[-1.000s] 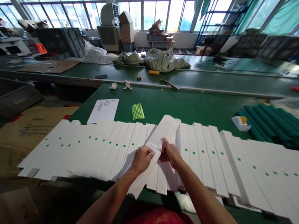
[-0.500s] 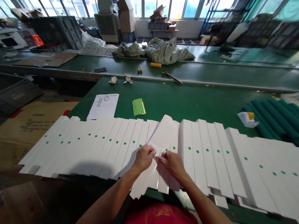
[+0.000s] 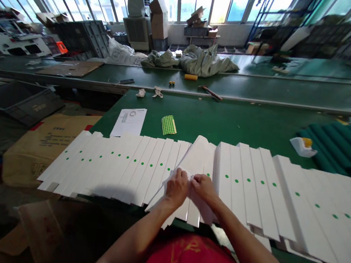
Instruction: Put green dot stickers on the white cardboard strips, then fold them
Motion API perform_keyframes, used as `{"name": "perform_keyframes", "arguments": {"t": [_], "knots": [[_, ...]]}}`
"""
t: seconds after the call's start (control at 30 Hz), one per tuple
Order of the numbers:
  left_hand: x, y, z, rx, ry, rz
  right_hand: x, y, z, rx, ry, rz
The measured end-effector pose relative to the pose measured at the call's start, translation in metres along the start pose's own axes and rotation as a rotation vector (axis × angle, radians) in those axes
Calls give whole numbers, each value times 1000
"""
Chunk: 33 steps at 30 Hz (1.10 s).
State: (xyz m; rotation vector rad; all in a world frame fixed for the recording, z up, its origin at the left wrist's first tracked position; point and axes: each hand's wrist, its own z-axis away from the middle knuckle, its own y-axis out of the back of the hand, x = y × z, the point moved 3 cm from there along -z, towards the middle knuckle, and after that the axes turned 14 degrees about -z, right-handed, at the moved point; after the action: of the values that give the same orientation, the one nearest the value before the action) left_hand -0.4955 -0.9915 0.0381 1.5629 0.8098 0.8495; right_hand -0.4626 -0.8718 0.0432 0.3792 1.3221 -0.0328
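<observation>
A long row of overlapping white card strips [image 3: 117, 164], each marked with a green dot, lies along the near edge of the green table [image 3: 229, 122]. My left hand [image 3: 176, 189] and my right hand [image 3: 203, 187] meet over the middle of the row. Both hands pinch a loose white strip [image 3: 193, 158] that lies tilted on top of the others. Their fingers are closed on it, close together. What is between the fingertips is too small to make out.
A sheet of green dot stickers [image 3: 169, 125] and a printed paper [image 3: 130, 121] lie behind the row. A white tape dispenser [image 3: 303, 146] and green rolls [image 3: 348, 146] sit at the right. Cardboard boxes [image 3: 44, 145] stand on the floor at the left.
My hands have drawn closer together on the tilted strip, and it has dropped a little lower onto the row. The camera has shifted slightly left.
</observation>
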Motion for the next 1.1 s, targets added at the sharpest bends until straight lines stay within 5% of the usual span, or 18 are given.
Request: {"name": "perform_keyframes", "arguments": {"t": [0.2, 0.4, 0.63, 0.73, 0.87, 1.1], "knots": [[7, -5, 2, 30, 2, -48, -28, 12, 24, -135, -52, -556], [-4, 0, -1, -6, 10, 109, -30, 47, 18, -107, -54, -910], [-15, 25, -28, -307, -212, 57, -33, 41, -8, -122, -44, -1032], [-10, 29, -35, -372, -248, 24, -30, 41, -8, -26, -58, -951], [-2, 18, -35, -282, -197, 73, -10, 42, 0, 130, -198, -604], [-20, 4, -47, -106, 147, 725, 18, 1, 11, 58, -342, -335]]}}
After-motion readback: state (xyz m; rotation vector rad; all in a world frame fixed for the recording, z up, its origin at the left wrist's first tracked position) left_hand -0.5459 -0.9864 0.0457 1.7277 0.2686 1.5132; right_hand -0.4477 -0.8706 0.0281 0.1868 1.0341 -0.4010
